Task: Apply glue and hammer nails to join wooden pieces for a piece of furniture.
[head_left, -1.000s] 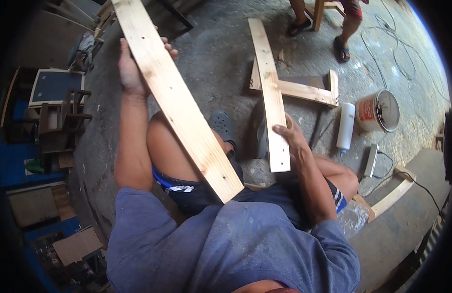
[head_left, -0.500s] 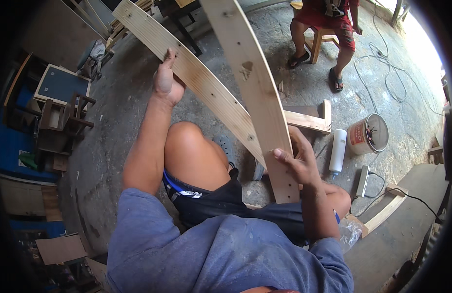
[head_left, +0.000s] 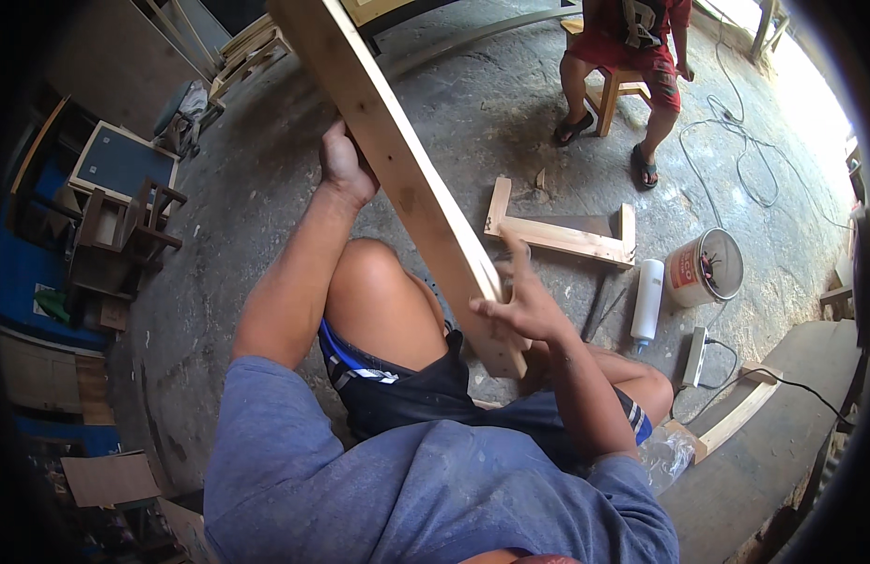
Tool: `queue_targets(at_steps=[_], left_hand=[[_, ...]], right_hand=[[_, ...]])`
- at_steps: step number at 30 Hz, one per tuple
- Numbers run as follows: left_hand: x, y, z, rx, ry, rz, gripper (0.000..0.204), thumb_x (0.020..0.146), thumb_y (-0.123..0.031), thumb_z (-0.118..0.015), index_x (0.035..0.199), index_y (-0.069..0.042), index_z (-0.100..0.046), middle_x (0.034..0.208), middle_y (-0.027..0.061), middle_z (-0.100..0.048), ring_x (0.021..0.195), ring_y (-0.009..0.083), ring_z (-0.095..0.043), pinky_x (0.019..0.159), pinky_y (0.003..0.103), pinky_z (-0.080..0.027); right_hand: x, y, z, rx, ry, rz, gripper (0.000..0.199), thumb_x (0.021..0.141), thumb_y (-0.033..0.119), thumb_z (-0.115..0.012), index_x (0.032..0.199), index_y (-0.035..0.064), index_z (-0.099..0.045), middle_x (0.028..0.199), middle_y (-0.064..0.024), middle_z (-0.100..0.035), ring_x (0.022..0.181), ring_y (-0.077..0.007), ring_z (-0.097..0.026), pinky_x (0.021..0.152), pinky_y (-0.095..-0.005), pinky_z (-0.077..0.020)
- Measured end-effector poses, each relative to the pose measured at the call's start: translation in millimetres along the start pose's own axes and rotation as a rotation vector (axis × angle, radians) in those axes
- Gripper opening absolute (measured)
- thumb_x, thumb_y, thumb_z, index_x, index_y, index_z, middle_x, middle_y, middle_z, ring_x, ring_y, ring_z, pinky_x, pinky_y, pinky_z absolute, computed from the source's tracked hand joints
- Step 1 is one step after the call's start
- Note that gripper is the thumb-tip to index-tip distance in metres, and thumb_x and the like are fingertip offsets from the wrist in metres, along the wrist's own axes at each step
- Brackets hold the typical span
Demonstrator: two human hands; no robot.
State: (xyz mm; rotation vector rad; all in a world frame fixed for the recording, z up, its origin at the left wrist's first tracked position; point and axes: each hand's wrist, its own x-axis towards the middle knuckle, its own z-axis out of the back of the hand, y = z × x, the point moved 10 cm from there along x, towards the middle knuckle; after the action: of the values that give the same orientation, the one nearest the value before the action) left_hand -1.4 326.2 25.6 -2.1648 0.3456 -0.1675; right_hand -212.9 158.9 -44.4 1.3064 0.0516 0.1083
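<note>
A long pale wooden board (head_left: 397, 160) slants across the middle, its far end running past the top edge and its near end above my lap. It carries knots and small dark holes. The second board seems to lie against it, mostly hidden behind. My left hand (head_left: 349, 169) grips the boards partway up along their left edge, its fingertips out of sight behind the wood. By the near end, my right hand (head_left: 527, 299) has its fingers spread, a little blurred, with the thumb touching or very close to the board's edge.
On the floor ahead lies a U-shaped wooden frame (head_left: 567, 239). To the right are a white bottle (head_left: 647, 301), a bucket (head_left: 695, 271), a power strip (head_left: 695, 357) and loose cables (head_left: 750, 141). Another person (head_left: 623, 70) sits on a wooden stool. Small dark furniture (head_left: 116, 235) stands left.
The two boards, spread in a V before, have come together and swung left at the far end. My right hand's fingers have opened out from the board, and the U-shaped frame is now uncovered.
</note>
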Motion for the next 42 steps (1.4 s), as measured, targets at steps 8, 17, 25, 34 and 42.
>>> queue_targets(at_steps=[8, 17, 25, 34, 42], left_hand=[[-20.1, -13.7, -64.9, 0.282, 0.147, -0.162, 0.047, 0.090, -0.047, -0.061, 0.119, -0.010, -0.055, 0.103, 0.0062, -0.061, 0.098, 0.0207, -0.058, 0.085, 0.034, -0.047], [50.2, -43.8, -31.4, 0.383, -0.072, -0.308, 0.054, 0.089, -0.043, -0.063, 0.116, 0.003, -0.054, 0.108, 0.0158, -0.063, 0.092, 0.0236, -0.064, 0.083, 0.036, -0.053], [115.6, -59.7, 193.6, 1.123, -0.402, -0.197, 0.041, 0.082, -0.038, -0.073, 0.090, 0.001, -0.067, 0.084, 0.0146, -0.069, 0.076, 0.0224, -0.068, 0.069, 0.036, -0.052], [-17.8, 130.3, 409.7, 1.825, -0.382, 0.318, 0.034, 0.074, -0.022, -0.072, 0.100, -0.001, -0.067, 0.096, 0.0203, -0.069, 0.095, 0.0357, -0.066, 0.082, 0.043, -0.050], [6.8, 195.0, 390.3, 1.760, -0.159, 0.140, 0.054, 0.073, -0.021, -0.078, 0.118, -0.001, -0.056, 0.111, 0.0201, -0.063, 0.102, 0.0354, -0.061, 0.088, 0.043, -0.047]], right_hand=[[-5.6, 11.8, 19.4, -0.261, -0.283, 0.240, 0.062, 0.070, 0.019, -0.073, 0.123, 0.0030, -0.046, 0.111, -0.0220, -0.058, 0.104, -0.0385, -0.058, 0.084, -0.0405, -0.0483], [15.4, -1.8, 47.7, -0.221, -0.380, 0.257, 0.061, 0.076, 0.024, -0.079, 0.124, 0.0093, -0.044, 0.114, -0.0222, -0.053, 0.100, -0.0376, -0.056, 0.086, -0.0431, -0.0455], [-22.2, -44.5, 73.7, -0.201, -0.433, 0.166, 0.058, 0.079, 0.010, -0.073, 0.129, 0.0075, -0.046, 0.116, -0.0164, -0.054, 0.108, -0.0279, -0.054, 0.092, -0.0376, -0.0424], [-26.7, -110.5, 49.7, -0.175, -0.467, -0.002, 0.053, 0.079, 0.012, -0.072, 0.126, 0.0101, -0.049, 0.114, -0.0188, -0.051, 0.105, -0.0349, -0.053, 0.091, -0.0413, -0.0434], [-16.4, -120.3, 43.8, -0.130, -0.511, 0.067, 0.052, 0.079, 0.017, -0.074, 0.125, 0.0118, -0.051, 0.117, -0.0207, -0.048, 0.109, -0.0365, -0.050, 0.095, -0.0433, -0.0402]])
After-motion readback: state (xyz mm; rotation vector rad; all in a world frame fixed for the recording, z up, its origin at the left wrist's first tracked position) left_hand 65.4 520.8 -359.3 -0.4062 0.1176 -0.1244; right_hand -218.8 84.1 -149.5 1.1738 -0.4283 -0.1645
